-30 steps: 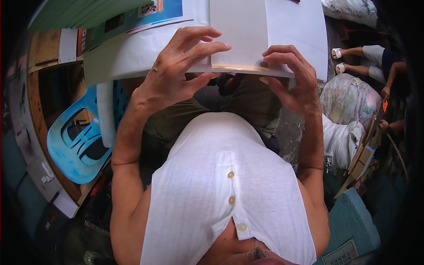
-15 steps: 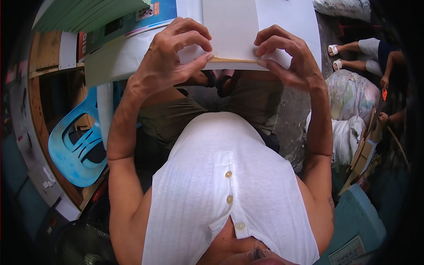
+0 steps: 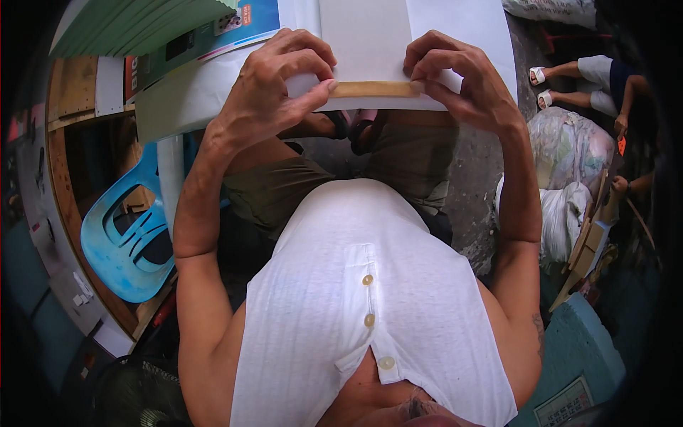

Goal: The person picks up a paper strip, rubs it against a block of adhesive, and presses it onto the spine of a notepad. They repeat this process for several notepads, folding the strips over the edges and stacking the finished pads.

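Observation:
A long pale grey paper piece (image 3: pixel 364 43) lies on the white sheet covering the table (image 3: pixel 484 50), pointing away from me. Along its near end runs a tan folded edge (image 3: pixel 376 90), seen as a flat band. My left hand (image 3: pixel 277 89) pinches the left end of this band between thumb and forefinger, the other fingers curled above. At the right end, my right hand (image 3: pixel 466 85) grips the band the same way, thumb underneath and fingers bent over the paper.
A stack of green sheets (image 3: pixel 135 28) and a blue printed sheet (image 3: pixel 260 18) lie at the table's left. Below is a blue plastic chair (image 3: pixel 107 245). Stuffed bags (image 3: pixel 569 149) stand on the right floor, near another person's legs (image 3: pixel 583 78) and hand.
The tan edge has turned from a thin, uneven line to a wide, straight band. Both hands stay at its ends and have shifted only slightly.

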The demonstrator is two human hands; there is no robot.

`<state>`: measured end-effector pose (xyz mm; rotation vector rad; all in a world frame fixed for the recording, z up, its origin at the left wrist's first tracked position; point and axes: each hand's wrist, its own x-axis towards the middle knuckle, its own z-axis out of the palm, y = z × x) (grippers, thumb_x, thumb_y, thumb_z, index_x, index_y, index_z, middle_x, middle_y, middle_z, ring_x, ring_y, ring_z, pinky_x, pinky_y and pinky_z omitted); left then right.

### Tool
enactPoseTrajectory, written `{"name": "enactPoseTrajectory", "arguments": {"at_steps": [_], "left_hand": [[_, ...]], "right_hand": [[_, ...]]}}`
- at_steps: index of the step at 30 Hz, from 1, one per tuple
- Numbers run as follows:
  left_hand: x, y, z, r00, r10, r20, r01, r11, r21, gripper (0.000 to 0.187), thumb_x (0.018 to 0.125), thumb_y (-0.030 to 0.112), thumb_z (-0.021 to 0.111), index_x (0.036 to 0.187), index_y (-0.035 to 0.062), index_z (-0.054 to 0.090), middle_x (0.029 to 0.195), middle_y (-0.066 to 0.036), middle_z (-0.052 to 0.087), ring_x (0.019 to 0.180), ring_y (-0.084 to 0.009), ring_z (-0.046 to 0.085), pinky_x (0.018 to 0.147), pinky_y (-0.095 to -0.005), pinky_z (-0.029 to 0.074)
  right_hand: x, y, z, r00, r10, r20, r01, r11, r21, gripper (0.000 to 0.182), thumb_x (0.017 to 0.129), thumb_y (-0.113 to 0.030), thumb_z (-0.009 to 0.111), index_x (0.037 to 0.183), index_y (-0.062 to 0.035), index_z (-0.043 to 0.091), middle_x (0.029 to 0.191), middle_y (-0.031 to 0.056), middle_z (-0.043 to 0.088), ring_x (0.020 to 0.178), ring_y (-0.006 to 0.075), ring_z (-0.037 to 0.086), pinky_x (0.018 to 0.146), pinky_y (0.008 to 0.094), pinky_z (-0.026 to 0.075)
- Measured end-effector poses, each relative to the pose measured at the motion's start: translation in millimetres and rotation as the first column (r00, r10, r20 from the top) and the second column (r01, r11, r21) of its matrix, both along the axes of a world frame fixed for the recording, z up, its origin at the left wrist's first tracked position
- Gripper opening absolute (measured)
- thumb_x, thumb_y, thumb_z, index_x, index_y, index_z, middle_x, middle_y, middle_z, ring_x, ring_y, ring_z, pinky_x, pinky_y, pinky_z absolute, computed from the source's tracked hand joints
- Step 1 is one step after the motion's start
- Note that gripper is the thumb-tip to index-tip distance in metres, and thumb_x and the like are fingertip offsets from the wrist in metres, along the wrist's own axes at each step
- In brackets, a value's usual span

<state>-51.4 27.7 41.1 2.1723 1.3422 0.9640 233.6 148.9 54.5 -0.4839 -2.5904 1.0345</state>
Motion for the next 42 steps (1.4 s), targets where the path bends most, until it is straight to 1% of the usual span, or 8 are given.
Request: {"name": "enactPoseTrajectory", "arguments": {"at_steps": [8,17,22,28,34,35,40,42], "left_hand": [[3,-1,-3,0.998,0.047,0.052,-0.045,0.998,-0.045,0.009,0.081,0.004,0.079,0.085,0.0033,0.071,0.101,-0.007,0.07,0.096,-0.0219,0.067,0.085,-0.0355,0.056],[9,0,-6,0.997,0.066,0.028,-0.068,0.995,0.073,0.009,0.074,0.001,0.076,0.077,0.0047,0.068,0.094,-0.006,0.072,0.093,-0.0227,0.066,0.085,-0.0347,0.053],[10,-2,-3,0.997,0.072,0.021,-0.073,0.996,0.044,0.014,0.073,-0.004,0.077,0.079,0.0041,0.067,0.096,-0.006,0.072,0.095,-0.0229,0.067,0.09,-0.0379,0.053],[9,-3,-5,0.999,0.051,-0.006,-0.05,0.998,0.036,0.015,0.074,-0.004,0.076,0.081,0.004,0.065,0.101,-0.008,0.07,0.094,-0.0232,0.067,0.087,-0.0373,0.053],[17,-8,-13,0.954,0.266,0.138,-0.27,0.963,0.014,0.026,0.08,-0.011,0.068,0.101,0.0035,0.064,0.106,-0.009,0.068,0.096,-0.0248,0.07,0.085,-0.0345,0.056],[18,-9,-15,0.928,0.321,0.188,-0.325,0.946,-0.012,0.029,0.081,-0.012,0.067,0.106,0.0035,0.064,0.106,-0.009,0.068,0.096,-0.0251,0.071,0.085,-0.0338,0.057],[23,-20,-18,0.968,0.242,0.069,-0.249,0.881,0.403,0.04,0.078,-0.008,0.075,0.114,0.0076,0.067,0.102,-0.009,0.069,0.093,-0.0283,0.068,0.083,-0.0391,0.057],[34,-27,-16,0.971,0.23,0.06,-0.236,0.9,0.366,0.036,0.078,-0.002,0.079,0.112,0.0077,0.069,0.102,-0.008,0.07,0.093,-0.0277,0.066,0.082,-0.0388,0.055]], "right_hand": [[-1,2,-6,0.999,-0.017,-0.033,0.018,0.999,0.033,0.006,0.086,-0.005,0.075,0.084,-0.0026,0.07,0.102,0.0059,0.069,0.088,0.0228,0.07,0.078,0.0353,0.06],[-1,-7,-7,0.995,-0.08,-0.055,0.083,0.995,0.05,0.009,0.084,-0.007,0.077,0.082,-0.0028,0.069,0.098,0.006,0.069,0.081,0.0233,0.072,0.075,0.0347,0.06],[-3,-11,-4,0.995,-0.089,-0.05,0.092,0.994,0.051,0.014,0.078,0.002,0.078,0.083,-0.0046,0.066,0.094,0.0084,0.068,0.082,0.0229,0.07,0.076,0.0346,0.058],[-3,-11,-6,0.996,-0.061,-0.069,0.068,0.993,0.1,0.011,0.083,-0.004,0.076,0.087,-0.0025,0.065,0.096,0.0075,0.068,0.082,0.0243,0.071,0.076,0.0348,0.06],[2,-8,-18,0.83,-0.523,-0.195,0.481,0.847,-0.227,0.017,0.09,0.002,0.073,0.106,-0.0012,0.068,0.103,0.0066,0.07,0.097,0.0158,0.07,0.082,0.0295,0.06],[4,-8,-19,0.821,-0.519,-0.24,0.482,0.854,-0.197,0.019,0.088,0.003,0.073,0.105,-0.0019,0.069,0.103,0.0069,0.071,0.093,0.0168,0.071,0.082,0.0305,0.061],[5,-40,-18,0.86,-0.396,-0.321,0.446,0.89,0.096,0.034,0.081,0.005,0.075,0.112,-0.0063,0.071,0.101,0.0072,0.074,0.089,0.0226,0.071,0.081,0.0347,0.059],[-1,-55,-20,0.888,-0.338,-0.313,0.411,0.888,0.206,0.038,0.079,0.005,0.076,0.115,-0.0086,0.071,0.097,0.0058,0.075,0.092,0.0246,0.069,0.082,0.0365,0.056]]}}
